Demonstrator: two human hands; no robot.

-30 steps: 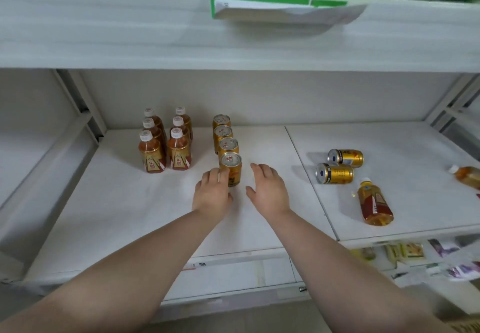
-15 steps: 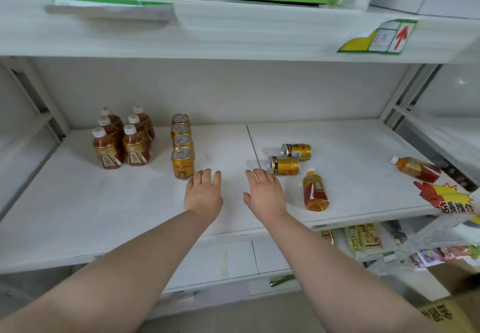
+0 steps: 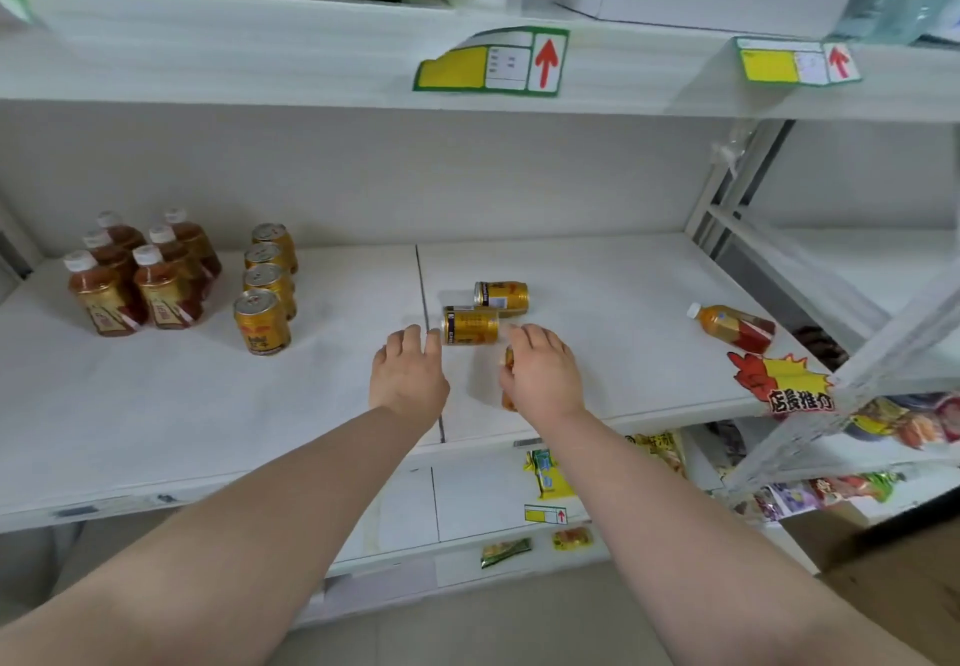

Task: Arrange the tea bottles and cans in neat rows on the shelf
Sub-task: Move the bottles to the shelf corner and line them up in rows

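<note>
Shelf (image 3: 156, 405): six upright bottles (image 3: 161, 291) in two files at 10 o'clock, with four upright gold cans (image 3: 267, 281) in one file beside them. Two lying cans (image 3: 470, 325) at 12, just ahead of the hands. Left hand (image 3: 410, 377) is flat, fingers straight, tips just beside the nearer can. Right hand (image 3: 543, 374) curls over a lying bottle (image 3: 508, 399), mostly hiding it. A second lying bottle (image 3: 732, 327), amber with a white cap, at 3.

on the shelf (image 3: 597, 276), six bottles (image 3: 156, 281) stand at the far left in two rows that run front to back. just right of them four cans (image 3: 267, 281) stand in one row, front to back. in the middle two cans lie on their sides, the near can (image 3: 470, 325) just in front of the far can (image 3: 501, 295). the left hand (image 3: 410, 374) is just left of the near can. the right hand (image 3: 543, 372) lies over a lying bottle (image 3: 508, 400) in front of those cans. another bottle (image 3: 732, 326) lies far right.
</note>
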